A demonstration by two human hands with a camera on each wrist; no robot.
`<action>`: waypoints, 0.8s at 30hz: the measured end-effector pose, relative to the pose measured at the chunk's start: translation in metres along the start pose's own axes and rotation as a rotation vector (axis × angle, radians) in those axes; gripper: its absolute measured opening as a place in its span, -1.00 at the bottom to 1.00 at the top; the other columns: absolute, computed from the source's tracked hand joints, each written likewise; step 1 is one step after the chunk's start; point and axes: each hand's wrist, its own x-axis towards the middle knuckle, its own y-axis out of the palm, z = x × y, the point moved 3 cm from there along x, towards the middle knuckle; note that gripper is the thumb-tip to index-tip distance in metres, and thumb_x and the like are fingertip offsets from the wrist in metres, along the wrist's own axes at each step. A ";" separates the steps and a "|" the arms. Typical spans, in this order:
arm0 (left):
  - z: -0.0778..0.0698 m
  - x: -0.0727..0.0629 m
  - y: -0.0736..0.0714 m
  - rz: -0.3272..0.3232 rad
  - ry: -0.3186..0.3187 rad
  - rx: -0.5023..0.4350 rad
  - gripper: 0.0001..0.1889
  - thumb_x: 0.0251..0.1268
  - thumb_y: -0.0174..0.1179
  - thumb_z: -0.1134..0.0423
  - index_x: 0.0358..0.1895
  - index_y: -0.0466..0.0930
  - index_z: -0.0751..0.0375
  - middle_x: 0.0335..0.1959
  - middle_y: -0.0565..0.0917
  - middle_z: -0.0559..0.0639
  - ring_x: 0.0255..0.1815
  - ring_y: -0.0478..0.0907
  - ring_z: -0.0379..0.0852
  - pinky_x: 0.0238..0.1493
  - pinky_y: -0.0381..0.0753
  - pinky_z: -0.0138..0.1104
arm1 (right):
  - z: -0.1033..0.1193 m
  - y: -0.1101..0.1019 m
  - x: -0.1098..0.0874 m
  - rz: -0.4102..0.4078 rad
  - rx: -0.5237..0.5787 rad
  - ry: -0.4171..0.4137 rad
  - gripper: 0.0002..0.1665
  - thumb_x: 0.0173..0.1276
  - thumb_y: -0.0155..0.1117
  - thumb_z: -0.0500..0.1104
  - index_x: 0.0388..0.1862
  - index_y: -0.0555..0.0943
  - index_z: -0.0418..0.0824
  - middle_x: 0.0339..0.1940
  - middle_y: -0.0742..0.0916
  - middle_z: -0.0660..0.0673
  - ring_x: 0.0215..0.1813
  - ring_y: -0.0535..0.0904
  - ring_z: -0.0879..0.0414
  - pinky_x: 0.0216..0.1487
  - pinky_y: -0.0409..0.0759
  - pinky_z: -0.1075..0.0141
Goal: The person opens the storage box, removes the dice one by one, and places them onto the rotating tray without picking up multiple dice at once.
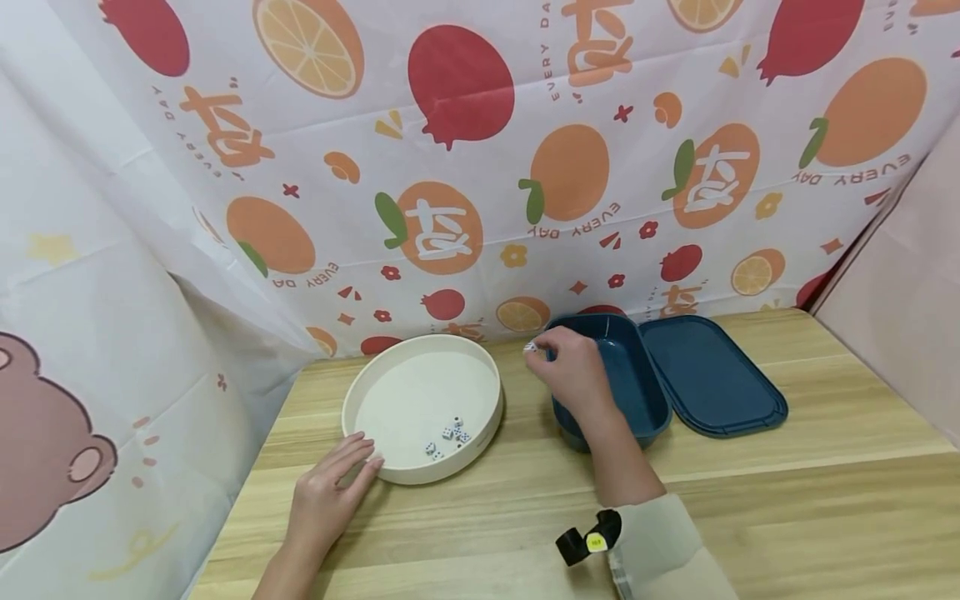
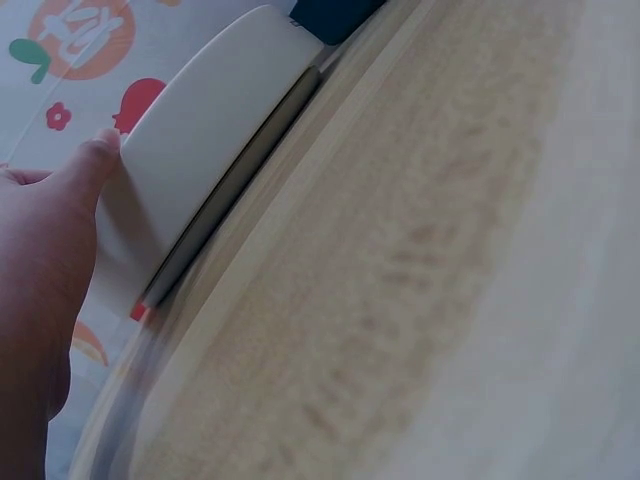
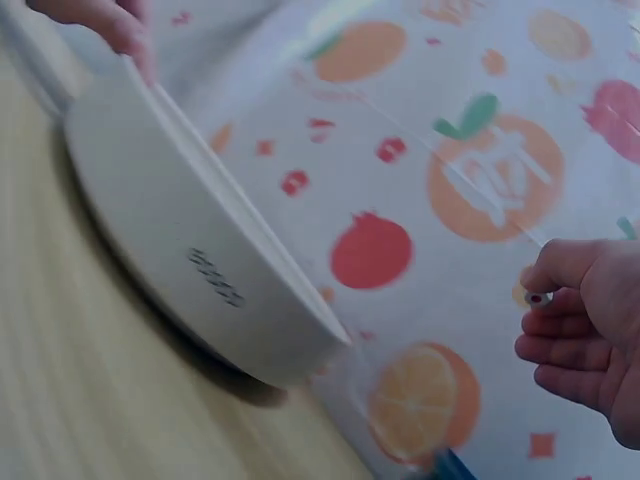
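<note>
A round cream tray (image 1: 420,375) lies on the wooden table, with several small white dice (image 1: 447,433) gathered inside near its front right. My left hand (image 1: 330,492) rests on the tray's front left rim, fingers fairly straight. In the left wrist view the thumb (image 2: 98,150) touches the rim from outside. Between thumb and index finger my right hand (image 1: 573,371) pinches one die (image 3: 537,299), its red pip showing in the right wrist view. That hand is raised over the left edge of a dark blue rectangular box (image 1: 630,383), partly covering it.
The box's flat blue lid (image 1: 712,375) lies to its right on the table (image 1: 480,533). A fruit-printed cloth (image 1: 480,167) hangs close behind tray and box, and another cloth (image 1: 112,333) hangs at the left. A black strap mount (image 1: 588,540) sits by the right sleeve.
</note>
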 end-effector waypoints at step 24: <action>0.001 0.002 0.001 -0.058 0.051 -0.029 -0.72 -0.14 0.52 0.35 -0.24 0.78 0.23 -0.20 0.80 0.07 0.07 0.67 -0.16 0.31 0.42 -0.60 | 0.031 0.113 -0.041 0.400 -0.206 -0.232 -0.79 0.28 0.35 -0.11 -0.13 0.77 -0.11 -0.15 0.77 0.05 -0.05 0.67 0.23 0.03 0.68 0.43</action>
